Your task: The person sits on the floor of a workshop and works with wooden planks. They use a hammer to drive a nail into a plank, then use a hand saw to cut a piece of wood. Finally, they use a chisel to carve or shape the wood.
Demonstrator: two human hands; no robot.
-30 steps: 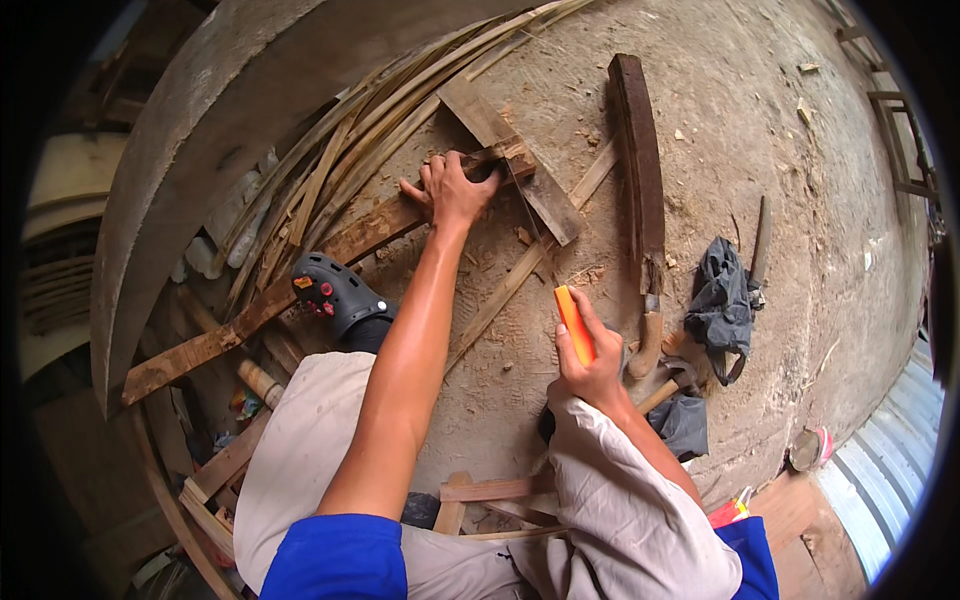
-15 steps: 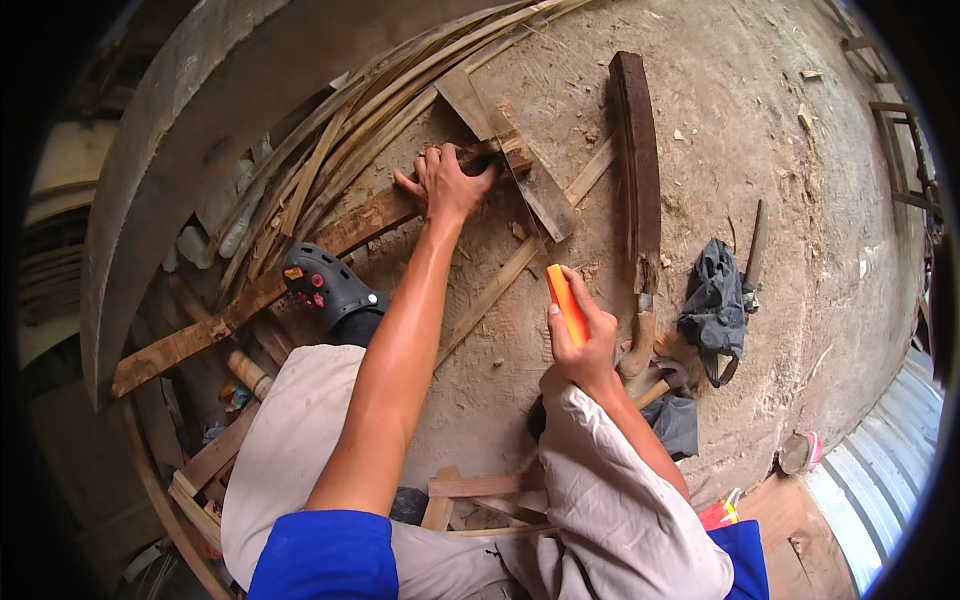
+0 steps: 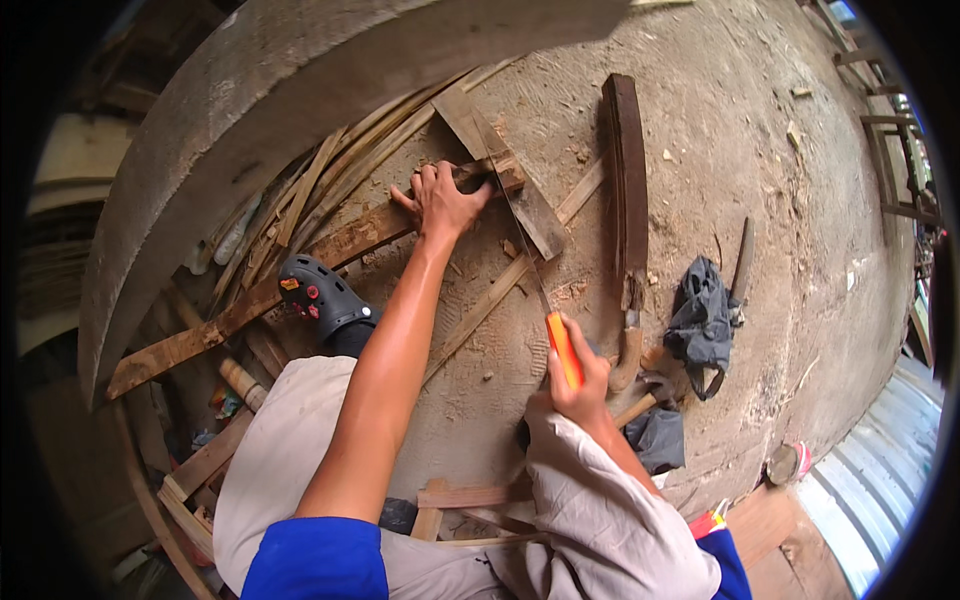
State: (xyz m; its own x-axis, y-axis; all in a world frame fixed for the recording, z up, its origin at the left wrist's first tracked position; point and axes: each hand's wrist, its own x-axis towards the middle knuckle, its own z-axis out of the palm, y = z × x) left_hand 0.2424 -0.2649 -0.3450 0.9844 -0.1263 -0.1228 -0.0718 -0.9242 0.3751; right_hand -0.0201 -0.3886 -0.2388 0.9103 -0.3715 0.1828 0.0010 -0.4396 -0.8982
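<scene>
My left hand [image 3: 443, 205] presses down on a long, rough wooden beam [image 3: 360, 232], gripping it near its far end. The beam runs from the lower left up to a short flat board [image 3: 540, 222] lying crosswise under that end. In my right hand [image 3: 580, 385] is a handsaw [image 3: 563, 345], held by its orange handle. Its thin blade reaches up and away, lying across the beam just right of my left hand. Whether the teeth have cut into the wood is too small to tell.
A dark, thick timber [image 3: 628, 180] lies on the right, near a wooden-handled tool [image 3: 627, 360] and a hammer [image 3: 645, 398]. Beyond sit a dark cloth bundle [image 3: 700, 315] and a long blade [image 3: 743, 260]. Thin strips [image 3: 330, 175] pile at left under a curved concrete edge [image 3: 260, 90].
My right hand has drawn the saw back slightly toward me, and more blade shows beyond the handle. My left hand keeps its hold on the beam. The view has shifted a little.
</scene>
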